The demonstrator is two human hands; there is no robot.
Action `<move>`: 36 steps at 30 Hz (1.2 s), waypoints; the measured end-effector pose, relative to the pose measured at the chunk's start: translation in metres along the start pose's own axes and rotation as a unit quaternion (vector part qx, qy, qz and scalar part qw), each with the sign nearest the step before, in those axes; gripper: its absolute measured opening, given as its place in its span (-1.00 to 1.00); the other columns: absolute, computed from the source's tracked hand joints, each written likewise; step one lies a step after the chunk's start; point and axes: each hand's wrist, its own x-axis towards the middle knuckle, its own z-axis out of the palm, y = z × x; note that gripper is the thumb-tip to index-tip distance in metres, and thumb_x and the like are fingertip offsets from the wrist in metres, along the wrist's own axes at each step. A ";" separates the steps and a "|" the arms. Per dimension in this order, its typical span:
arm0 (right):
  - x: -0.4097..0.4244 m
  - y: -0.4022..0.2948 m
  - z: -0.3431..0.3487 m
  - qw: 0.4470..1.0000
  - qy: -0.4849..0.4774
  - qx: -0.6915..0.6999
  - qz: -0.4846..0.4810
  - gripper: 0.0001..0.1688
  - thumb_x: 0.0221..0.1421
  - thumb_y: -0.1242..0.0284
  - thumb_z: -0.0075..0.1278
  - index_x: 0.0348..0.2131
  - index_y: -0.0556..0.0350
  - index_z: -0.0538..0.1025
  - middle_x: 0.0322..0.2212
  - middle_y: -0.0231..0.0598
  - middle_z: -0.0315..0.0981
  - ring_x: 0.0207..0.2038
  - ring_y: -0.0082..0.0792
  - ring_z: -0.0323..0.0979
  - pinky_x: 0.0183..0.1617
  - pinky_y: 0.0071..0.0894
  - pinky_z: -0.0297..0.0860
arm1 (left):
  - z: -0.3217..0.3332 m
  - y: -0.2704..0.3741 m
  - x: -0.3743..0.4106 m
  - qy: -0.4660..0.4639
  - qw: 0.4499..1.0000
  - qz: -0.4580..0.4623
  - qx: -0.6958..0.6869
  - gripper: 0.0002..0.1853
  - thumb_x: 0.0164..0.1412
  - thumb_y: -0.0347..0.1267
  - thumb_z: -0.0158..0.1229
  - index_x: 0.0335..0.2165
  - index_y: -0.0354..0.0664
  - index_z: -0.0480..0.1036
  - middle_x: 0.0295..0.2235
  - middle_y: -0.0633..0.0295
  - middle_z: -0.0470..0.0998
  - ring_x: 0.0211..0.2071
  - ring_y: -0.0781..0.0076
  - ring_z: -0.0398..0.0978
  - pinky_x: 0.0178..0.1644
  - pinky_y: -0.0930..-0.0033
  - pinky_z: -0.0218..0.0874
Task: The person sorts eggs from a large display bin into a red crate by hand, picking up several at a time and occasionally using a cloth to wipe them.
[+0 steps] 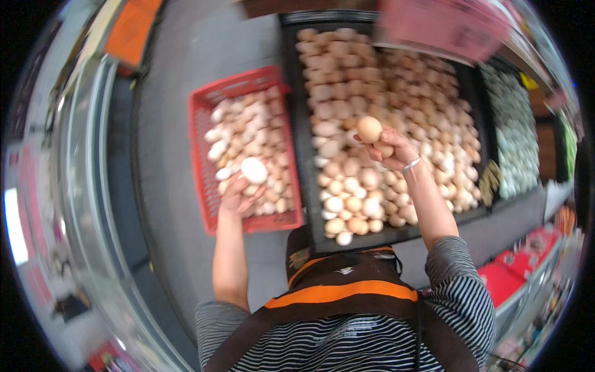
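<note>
My left hand (239, 193) holds eggs above a red plastic basket (197, 162) full of eggs; a pale egg (254, 170) shows on top, with part of another beneath it. Over a wide black tray (304, 186) heaped with brown and cream eggs, my right hand (395, 149) grips at least two eggs, a light brown egg (369, 129) held up by the fingertips and a second egg (384, 149) lower against the palm. The basket stands directly left of the tray. Motion blur softens the piled eggs.
Pale greenish eggs (513, 135) fill a section at the right. A pink sign or box (441, 28) covers the tray's far right part. Glass-fronted cases (88, 186) line the left side, beyond the grey floor (172, 139). Red packages (520, 265) lie at the lower right.
</note>
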 end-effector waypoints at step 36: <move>0.202 -0.191 -0.217 0.480 0.142 -0.861 0.087 -0.78 0.12 0.41 0.00 -0.27 0.14 0.57 -0.45 -0.08 0.46 -0.55 -0.21 0.30 -0.44 -0.10 0.36 | 0.242 -0.052 0.255 0.067 0.959 0.059 0.268 -0.63 0.14 -0.45 0.25 -0.10 -0.19 0.33 -0.39 0.29 0.48 -0.64 0.68 0.30 -0.72 0.68 -0.11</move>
